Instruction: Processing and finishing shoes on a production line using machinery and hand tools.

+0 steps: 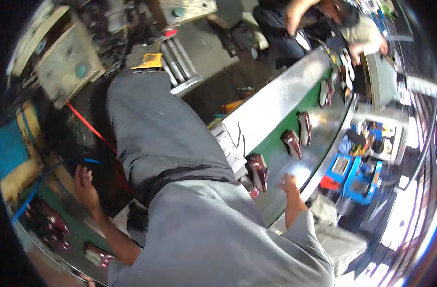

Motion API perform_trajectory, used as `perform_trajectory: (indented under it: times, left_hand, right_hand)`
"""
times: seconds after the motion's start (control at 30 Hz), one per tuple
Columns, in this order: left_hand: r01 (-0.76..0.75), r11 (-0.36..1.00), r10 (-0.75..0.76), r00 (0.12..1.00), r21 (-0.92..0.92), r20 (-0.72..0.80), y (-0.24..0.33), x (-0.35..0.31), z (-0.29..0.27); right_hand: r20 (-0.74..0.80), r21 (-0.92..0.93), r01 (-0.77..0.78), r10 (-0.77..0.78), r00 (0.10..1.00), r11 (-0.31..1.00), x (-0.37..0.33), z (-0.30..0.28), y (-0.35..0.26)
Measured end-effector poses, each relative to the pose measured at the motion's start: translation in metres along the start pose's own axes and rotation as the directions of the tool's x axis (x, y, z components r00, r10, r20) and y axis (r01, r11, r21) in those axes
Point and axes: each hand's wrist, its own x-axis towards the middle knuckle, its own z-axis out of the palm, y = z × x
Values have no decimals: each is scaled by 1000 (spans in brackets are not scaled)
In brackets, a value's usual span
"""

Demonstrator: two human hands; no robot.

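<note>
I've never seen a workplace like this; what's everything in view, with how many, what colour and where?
Shoes on the right: at least four, mostly dark red, along the long surface
Shoes on the left: several, dark red and pale, lower left
Long surface: one, green and silvery, right of centre
Blue trays: two, blue, right
Red item: one, red, by the trays
Metal rollers: several, silver, upper centre
Red strap: one, red, left
Co-worker: one, beige top, upper right
Left hand: one, bare, left
Right hand: one, bare, blurred, beside the shoes
Small items are too blurred to count.
</note>
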Motion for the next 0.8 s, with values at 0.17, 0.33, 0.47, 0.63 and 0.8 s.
perform_trajectory:
  times: [0.17,0.33,0.47,0.63,0.8]
  left_hand:
    - [-225,944,265,953,-241,147,212,38,56]
    - [-464,862,507,776,-206,375,322,43,119]
    - [-635,757,624,635,-152,455,352,25,140]
    - [-676,737,575,616,-12,538,316,14,141]
    - [-475,880,399,745,4,534,263,0,126]
  right_hand:
    - [599,-511,402,-21,801,760,-247,240,41]
    - [548,-139,-56,124,827,989,-342,358,-60]
    - [543,131,-358,235,806,924,-364,368,-105]
    - [600,363,-594,307,738,718,-435,343,-61]
    - [660,515,-755,375,651,405,-434,272,-25]
